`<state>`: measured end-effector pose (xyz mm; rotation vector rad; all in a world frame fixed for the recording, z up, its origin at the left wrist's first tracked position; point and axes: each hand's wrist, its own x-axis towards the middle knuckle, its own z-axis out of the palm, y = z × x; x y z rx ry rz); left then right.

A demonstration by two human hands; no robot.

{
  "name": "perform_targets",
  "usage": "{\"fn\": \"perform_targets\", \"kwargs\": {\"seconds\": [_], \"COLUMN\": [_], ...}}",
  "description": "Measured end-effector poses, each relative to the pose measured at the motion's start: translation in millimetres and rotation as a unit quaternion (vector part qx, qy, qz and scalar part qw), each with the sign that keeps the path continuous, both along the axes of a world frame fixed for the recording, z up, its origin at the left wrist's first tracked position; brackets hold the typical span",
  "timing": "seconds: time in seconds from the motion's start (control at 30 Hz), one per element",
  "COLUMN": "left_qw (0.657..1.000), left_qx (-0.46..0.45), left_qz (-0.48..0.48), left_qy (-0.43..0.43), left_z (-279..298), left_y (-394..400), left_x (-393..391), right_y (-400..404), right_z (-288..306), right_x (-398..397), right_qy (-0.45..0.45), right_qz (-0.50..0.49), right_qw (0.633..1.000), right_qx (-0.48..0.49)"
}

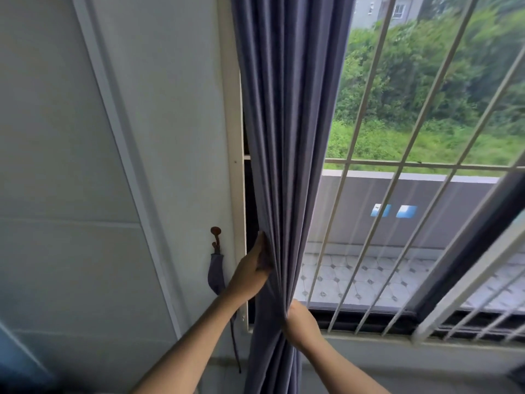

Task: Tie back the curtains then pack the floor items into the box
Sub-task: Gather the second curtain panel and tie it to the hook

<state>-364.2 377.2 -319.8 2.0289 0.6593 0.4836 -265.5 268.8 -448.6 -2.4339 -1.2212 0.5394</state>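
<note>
Head view: the blue-grey curtain (287,143) hangs gathered in folds at the left edge of the window, beside the white frame (231,137). The left hand (251,273) presses flat against its left edge, fingers curled round the fabric. The right hand (301,322), lower down, has its grip clenched on the bunched folds. A tie-back (216,275) dangles from a wall hook (215,233), just left.

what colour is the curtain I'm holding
Greyish blue curtain, plain with no pattern; seen in the head view.
</note>
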Motion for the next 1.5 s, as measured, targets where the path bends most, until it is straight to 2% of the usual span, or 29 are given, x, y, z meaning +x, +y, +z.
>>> {"fn": "perform_targets", "kwargs": {"seconds": [0.13,0.23,0.3,0.37,0.43,0.5,0.57,0.67,0.77,0.83,0.97,1.03,1.1,1.17,1.3,1.4,1.5], "left_qw": [0.999,0.998,0.994,0.987,0.972,0.966,0.966,0.966,0.965,0.967,0.975,0.989,0.988,0.99,0.997,0.995,0.995], "left_qx": [0.046,0.025,0.045,0.113,0.184,0.185,0.177,0.179,0.188,0.19,0.143,0.054,-0.022,-0.03,-0.046,-0.08,-0.089], "left_qz": [0.005,0.002,0.003,0.039,0.121,0.172,0.18,0.183,0.176,0.166,0.153,0.074,0.003,-0.01,0.014,0.024,0.02], "left_qy": [0.006,-0.051,-0.101,-0.11,-0.079,-0.053,-0.052,-0.046,-0.04,-0.041,-0.072,-0.118,-0.152,-0.138,-0.054,-0.051,-0.035], "left_z": [0.7,18.7,33.7,52.1,70.1,82.2,85.2,81.5,78.5,76.9,78.0,71.7,50.6,28.9,6.4,-4.4,-9.1], "left_y": [1.9,-15.0,-31.4,-44.0,-50.2,-52.2,-50.6,-44.0,-41.2,-40.2,-29.9,-26.8,-18.8,-9.3,-7.2,-3.6,-1.0], "left_x": [5.3,-1.2,-3.8,0.0,8.7,18.0,25.4,31.6,35.4,35.2,30.0,18.1,5.1,-6.1,-11.8,-9.5,-7.9], "right_y": [5.3,1.9,-3.3,-3.4,-3.5,-5.6,-7.6,-0.4,18.2,24.7,15.9,8.2,1.7,-0.8,-5.3,-18.2,-28.2], "right_z": [-28.1,-32.6,-9.9,4.9,14.3,20.2,26.6,45.8,82.4,97.1,84.1,72.0,65.4,59.1,47.9,32.8,24.8], "right_x": [17.6,16.8,4.1,-4.3,-9.4,-14.6,-17.0,-15.2,-13.2,-11.1,-7.2,-6.8,-8.1,-9.3,-20.1,-29.1,-32.4], "right_qy": [-0.04,-0.033,-0.021,-0.037,-0.04,-0.032,0.004,0.082,0.074,0.057,0.043,0.037,0.015,-0.001,0.012,0.029,0.051], "right_qz": [0.005,-0.011,-0.01,-0.008,-0.009,-0.032,-0.074,-0.119,-0.106,-0.09,-0.072,-0.071,-0.066,-0.052,-0.028,-0.02,-0.019], "right_qw": [0.998,0.999,1.0,0.999,0.999,0.999,0.995,0.964,0.927,0.914,0.939,0.951,0.96,0.965,0.972,0.983,0.981], "right_qx": [-0.04,-0.008,0.012,0.012,0.012,0.009,0.061,0.223,0.352,0.391,0.333,0.299,0.271,0.259,0.232,0.183,0.185]}}
